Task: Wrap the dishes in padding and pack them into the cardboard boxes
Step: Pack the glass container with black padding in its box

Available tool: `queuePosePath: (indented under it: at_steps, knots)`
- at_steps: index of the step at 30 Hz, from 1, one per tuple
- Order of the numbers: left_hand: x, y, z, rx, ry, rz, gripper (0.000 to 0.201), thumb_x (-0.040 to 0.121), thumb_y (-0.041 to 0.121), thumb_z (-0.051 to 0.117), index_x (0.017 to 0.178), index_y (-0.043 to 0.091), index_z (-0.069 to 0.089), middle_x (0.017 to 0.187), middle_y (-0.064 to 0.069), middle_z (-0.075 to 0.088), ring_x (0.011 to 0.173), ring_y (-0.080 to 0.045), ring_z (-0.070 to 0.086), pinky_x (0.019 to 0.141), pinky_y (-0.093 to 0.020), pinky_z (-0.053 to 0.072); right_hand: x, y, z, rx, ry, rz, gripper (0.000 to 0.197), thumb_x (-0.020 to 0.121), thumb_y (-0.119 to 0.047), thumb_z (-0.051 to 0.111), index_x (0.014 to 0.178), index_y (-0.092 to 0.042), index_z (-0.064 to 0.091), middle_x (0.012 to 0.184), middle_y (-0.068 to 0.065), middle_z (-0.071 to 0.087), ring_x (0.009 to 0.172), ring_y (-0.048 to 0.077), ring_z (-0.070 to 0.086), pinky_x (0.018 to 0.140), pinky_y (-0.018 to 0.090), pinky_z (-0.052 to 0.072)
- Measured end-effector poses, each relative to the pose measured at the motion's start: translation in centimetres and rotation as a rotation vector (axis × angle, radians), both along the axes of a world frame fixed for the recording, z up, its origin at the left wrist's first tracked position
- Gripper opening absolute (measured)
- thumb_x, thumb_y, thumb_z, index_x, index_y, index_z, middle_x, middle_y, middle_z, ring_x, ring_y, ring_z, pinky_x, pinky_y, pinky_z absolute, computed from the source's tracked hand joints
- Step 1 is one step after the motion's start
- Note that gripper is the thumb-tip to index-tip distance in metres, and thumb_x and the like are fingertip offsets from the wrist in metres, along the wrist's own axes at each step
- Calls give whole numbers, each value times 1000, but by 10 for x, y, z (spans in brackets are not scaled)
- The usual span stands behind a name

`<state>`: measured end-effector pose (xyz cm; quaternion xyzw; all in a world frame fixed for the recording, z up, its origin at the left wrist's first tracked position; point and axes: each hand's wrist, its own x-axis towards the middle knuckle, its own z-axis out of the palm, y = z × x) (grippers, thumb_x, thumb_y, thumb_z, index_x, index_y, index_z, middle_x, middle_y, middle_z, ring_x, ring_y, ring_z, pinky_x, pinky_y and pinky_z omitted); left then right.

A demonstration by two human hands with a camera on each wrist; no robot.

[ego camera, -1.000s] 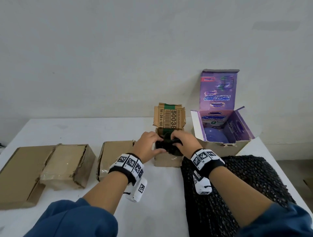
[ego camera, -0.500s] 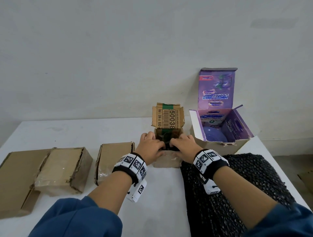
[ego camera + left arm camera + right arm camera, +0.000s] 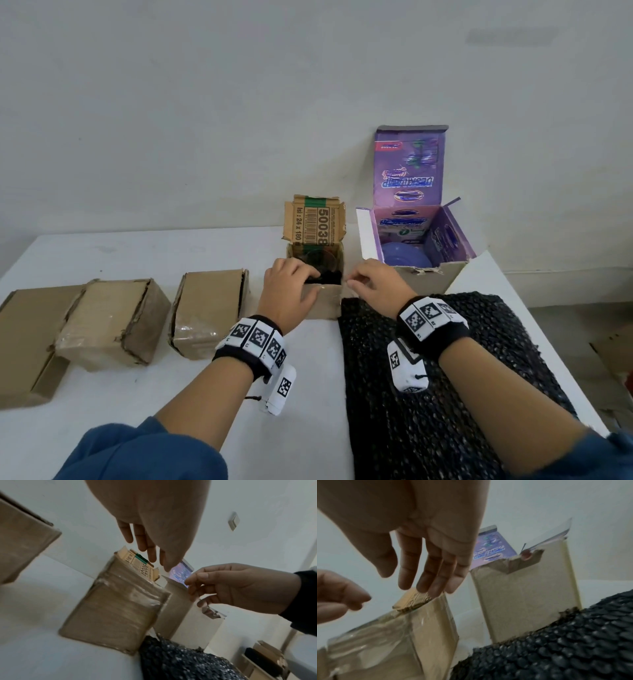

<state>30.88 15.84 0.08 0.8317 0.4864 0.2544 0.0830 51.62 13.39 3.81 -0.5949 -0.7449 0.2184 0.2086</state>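
We're hovering our left hand [image 3: 286,291] loose-fingered at the small box [image 3: 322,301] rim, black padded bundle [image 3: 327,277] sitting just past its fingertips, right hand [image 3: 375,291] slack, holding nothing, just beside the box.

A white table [image 3: 144,253] stands against a pale wall [image 3: 239,102] bearing a light switch [image 3: 233,521].

Head high; wrists low, near box [image 3: 322,301]
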Motion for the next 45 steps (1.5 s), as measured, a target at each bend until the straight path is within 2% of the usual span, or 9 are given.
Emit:
queuePosePath:
  at_steps: [5, 12, 21, 27, 31, 34, 36, 39, 45]
  knots:
    - [44, -53, 2, -320, -95, -55, 12, 88, 28, 58, 99, 21, 60, 84, 10, 58, 72, -8, 53, 65, -23, 39, 57, -44, 7, -184, -31, -14, 16, 90, -22, 60, 99, -12, 68, 99, 5, 69, 91, 17, 58, 83, 25, 42]
    - [108, -121, -28, -615, 81, 91, 20, 86, 43, 59, 81, 24, 57, 68, 10, 56, 76, -14, 59, 69, -28, 47, 127, -115, -15, -561, -232, -51, 17, 88, -32, 62, 76, -21, 57, 72, -3, 60, 63, 10, 57, 57, 17, 45]
    - [148, -156, -44, -765, 66, 347, 42, 75, 50, 71, 101, 22, 55, 98, 0, 63, 94, -18, 60, 81, -30, 48, 141, -158, -51, -537, -247, -80, 34, 89, -40, 59, 110, -13, 63, 117, 7, 55, 105, 22, 57, 87, 26, 45]
    - [165, -157, -23, -737, -271, 406, 24, 78, 31, 73, 89, 20, 54, 78, 2, 60, 72, -15, 61, 66, -26, 50, 141, -166, -56, -426, -67, -113, 52, 89, -58, 47, 112, -14, 62, 115, 9, 61, 109, 23, 56, 91, 27, 41]
    - [191, -147, -6, -931, -713, 340, 22, 79, 17, 74, 89, 17, 54, 80, -5, 59, 70, -17, 62, 64, -33, 58, 143, -171, -38, -436, 199, -112, 90, 71, -67, 63, 141, -20, 30, 128, 4, 55, 117, 18, 53, 90, 24, 40]
    - [212, -144, 10, -1036, -951, 241, 20, 86, 11, 67, 98, 9, 51, 88, -12, 62, 70, -18, 67, 67, -32, 60, 153, -170, -30, -456, 259, -105, 113, 64, -54, 78, 147, -20, 10, 135, 7, 47, 125, 21, 48, 94, 24, 39]
    - [224, -144, 15, -1084, -1029, 168, 17, 90, 9, 60, 103, 6, 49, 90, -13, 65, 74, -19, 69, 69, -29, 60, 165, -167, -30, -392, 251, -193, 97, 71, -31, 79, 144, -13, 18, 120, 6, 53, 111, 19, 53, 89, 21, 39]
    - [234, -141, 5, -1043, -885, 165, 12, 92, 16, 59, 101, 11, 52, 94, -6, 64, 86, -17, 66, 76, -30, 56, 187, -163, -33, -328, 224, -341, 63, 76, -11, 73, 131, -12, 40, 93, 1, 53, 87, 16, 53, 79, 21, 39]
    - [249, -138, -32, -1019, -374, 242, 46, 79, 40, 71, 110, 18, 43, 90, 0, 60, 89, -20, 65, 80, -35, 54, 235, -164, -51, -359, 177, -515, 41, 79, -13, 72, 115, -12, 54, 98, 2, 53, 100, 20, 55, 82, 20, 37]
